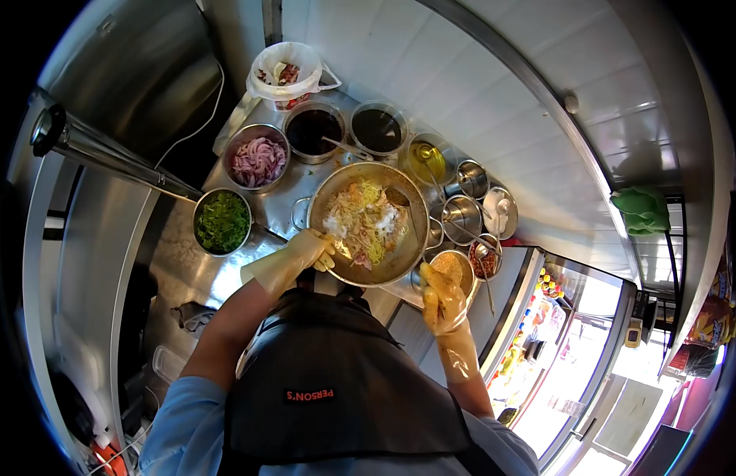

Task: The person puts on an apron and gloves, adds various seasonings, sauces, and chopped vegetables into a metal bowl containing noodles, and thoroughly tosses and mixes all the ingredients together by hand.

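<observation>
A wide metal pan (412,238) holds shredded yellow and pale food with white powder on two spots. My left hand (311,250), in a clear glove, is at the pan's lower left rim; its fingers are bent over the edge, and whether they grip it is unclear. Just right of the pan, my gloved right hand (442,297) is raised over a bowl of tan powder (454,270), its fingers close together and smeared with food. Anything inside its fingers is hidden.
Left of the pan are bowls of sliced onion (258,160) and chopped greens (223,222). Behind it stand two dark-liquid containers (313,131) (377,129) and oil (427,161). Metal pots (463,218) and a red-flake bowl (484,258) with spoons crowd the right.
</observation>
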Demonstrator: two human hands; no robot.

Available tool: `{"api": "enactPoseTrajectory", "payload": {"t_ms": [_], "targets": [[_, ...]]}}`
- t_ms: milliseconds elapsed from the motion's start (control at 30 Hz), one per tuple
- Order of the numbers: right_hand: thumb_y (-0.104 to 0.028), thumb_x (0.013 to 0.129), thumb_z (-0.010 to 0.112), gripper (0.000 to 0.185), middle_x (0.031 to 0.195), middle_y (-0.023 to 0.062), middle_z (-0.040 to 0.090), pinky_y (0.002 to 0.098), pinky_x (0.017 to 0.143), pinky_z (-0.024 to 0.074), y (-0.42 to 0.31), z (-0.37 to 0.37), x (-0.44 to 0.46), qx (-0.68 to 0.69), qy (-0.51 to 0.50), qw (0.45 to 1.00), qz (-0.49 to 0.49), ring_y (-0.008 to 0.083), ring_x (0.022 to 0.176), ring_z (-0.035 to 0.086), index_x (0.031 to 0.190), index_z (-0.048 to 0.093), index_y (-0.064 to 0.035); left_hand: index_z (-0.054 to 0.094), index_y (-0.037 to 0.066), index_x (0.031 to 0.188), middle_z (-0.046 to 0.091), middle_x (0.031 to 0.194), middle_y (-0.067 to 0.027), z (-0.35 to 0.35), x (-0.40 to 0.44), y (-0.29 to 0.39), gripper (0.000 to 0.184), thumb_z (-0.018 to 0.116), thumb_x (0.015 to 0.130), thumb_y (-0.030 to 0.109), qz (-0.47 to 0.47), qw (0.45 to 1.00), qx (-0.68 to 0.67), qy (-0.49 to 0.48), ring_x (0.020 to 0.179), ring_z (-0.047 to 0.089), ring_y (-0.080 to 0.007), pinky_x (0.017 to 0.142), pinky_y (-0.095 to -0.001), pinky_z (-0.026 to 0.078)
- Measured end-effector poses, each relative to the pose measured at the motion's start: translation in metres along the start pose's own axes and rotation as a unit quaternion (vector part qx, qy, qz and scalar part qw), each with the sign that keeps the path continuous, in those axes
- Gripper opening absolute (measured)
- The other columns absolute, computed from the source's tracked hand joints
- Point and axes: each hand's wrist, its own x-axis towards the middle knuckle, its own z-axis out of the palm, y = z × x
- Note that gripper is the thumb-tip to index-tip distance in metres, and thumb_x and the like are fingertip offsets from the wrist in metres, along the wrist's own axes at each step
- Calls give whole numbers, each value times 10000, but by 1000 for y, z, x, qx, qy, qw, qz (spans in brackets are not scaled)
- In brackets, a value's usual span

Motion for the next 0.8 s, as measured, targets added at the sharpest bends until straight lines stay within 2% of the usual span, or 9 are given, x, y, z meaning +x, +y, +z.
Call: {"api": "enactPoseTrajectory", "payload": {"t_ms": [167,233,267,300,367,433,500,700,800], "targets": [[-122,1071,627,337,1117,235,773,418,808,600,43,56,-16,12,-5,995,95,353,864,738,1356,689,47,718,-44,1068,773,773,-231,9,-5,4,390,577,1126,314,14,998,-25,60,469,661,-284,452,-372,550],[-238,1148,513,386,982,201,735,324,725,585,68,94,-23,257,184,878,359,230,808,699,1323,631,86,729,-21,1048,777,757,-205,7,5,-5,378,576,1120,317,15,998,-19,65,473,673,-276,457,-371,560],[-305,1158,512,415,909,123,685,293,639,516,85,104,-14,368,257,798,403,176,718,609,1302,635,63,741,3,1029,781,742,-180,6,9,-9,367,575,1115,319,15,997,-13,69,477,686,-269,462,-370,570],[-305,1158,512,415,909,123,685,293,639,516,98,105,-2,368,254,799,402,176,718,609,1302,635,63,741,3,1029,781,742,-180,5,10,-9,367,575,1115,319,16,997,-16,71,477,686,-269,462,-370,570],[-353,1167,490,449,843,82,616,289,600,451,124,95,24,475,344,663,466,157,687,536,1274,650,53,735,-7,1023,780,739,-185,4,10,-9,388,571,1114,333,19,997,6,69,475,691,-275,463,-364,579],[-385,1170,479,477,806,63,570,293,583,410,146,92,66,501,357,656,437,150,675,491,1244,665,48,734,-11,1022,783,744,-186,4,2,-3,405,567,1114,346,9,998,-3,62,482,698,-279,468,-364,585],[-377,1157,512,465,915,181,736,318,606,523,216,98,91,569,313,677,346,207,695,624,1236,708,38,734,-15,1021,786,748,-187,1,3,0,422,563,1114,359,4,998,-12,56,488,706,-282,474,-365,591],[-352,1135,585,359,974,118,785,320,657,568,247,135,197,474,291,705,440,207,758,707,1174,736,-29,761,-2,1008,796,775,-183,-1,15,-15,492,515,1121,409,13,999,16,49,511,724,-284,512,-366,613],[-296,1105,650,257,966,102,782,319,666,576,237,153,209,514,332,655,442,201,750,704,1138,732,-55,777,10,1024,797,779,-178,-1,17,-18,519,514,1117,448,24,997,42,65,544,745,-293,553,-384,632]]}}
